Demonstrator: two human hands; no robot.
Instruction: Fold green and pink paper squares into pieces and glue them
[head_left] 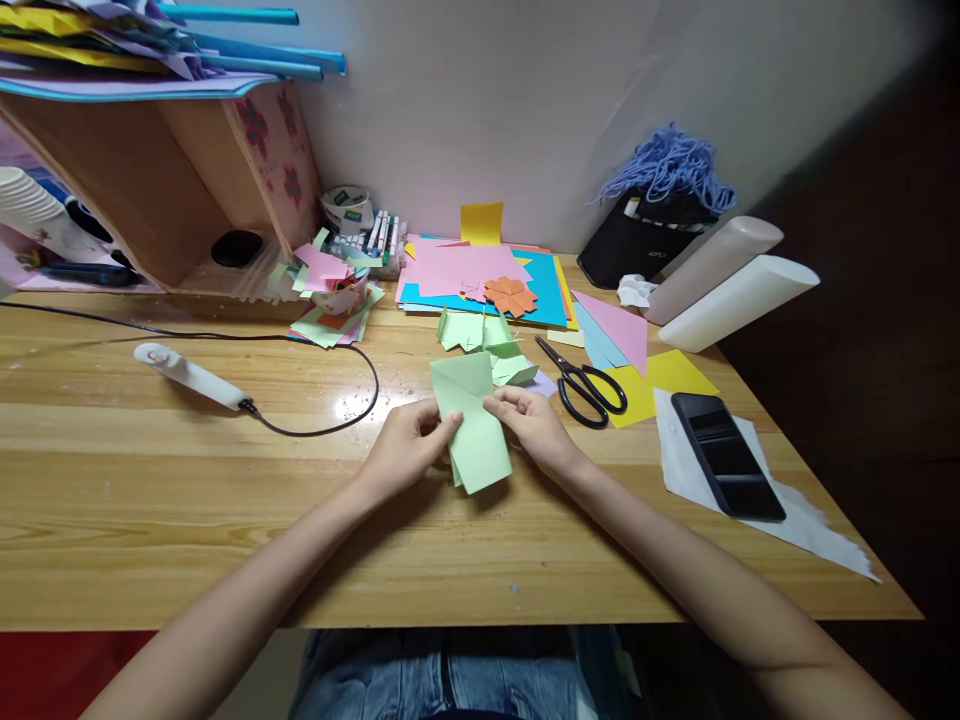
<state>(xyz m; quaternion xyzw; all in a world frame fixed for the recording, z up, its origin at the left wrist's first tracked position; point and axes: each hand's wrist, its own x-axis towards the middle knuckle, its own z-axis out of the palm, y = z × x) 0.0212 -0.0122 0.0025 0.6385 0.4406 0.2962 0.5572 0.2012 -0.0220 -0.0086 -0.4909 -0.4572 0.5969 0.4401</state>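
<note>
- Pale wall rises beyond the grip; the area far right is too dark to make out.
- Wood-grain tabletop spreads under and around the grip, lightly specked, its left end cut off.
- Flower-printed box stands well left of and beyond the grip, its top hidden under crumpled paper.
- Stack of coloured paper lies beyond the grip, lower sheets mostly covered.
- Left hand pinches one side edge of the folded sheet, thumb in front, fingers largely hidden behind; right hand pinches the opposite edge.
- Folded light-green paper is in the grip, between both hands; part of a rear layer shows at lower left.
- Black-handled scissors lie just right of and beyond the grip.
- Orange paper flower rests on the stack, beyond the grip.
</note>
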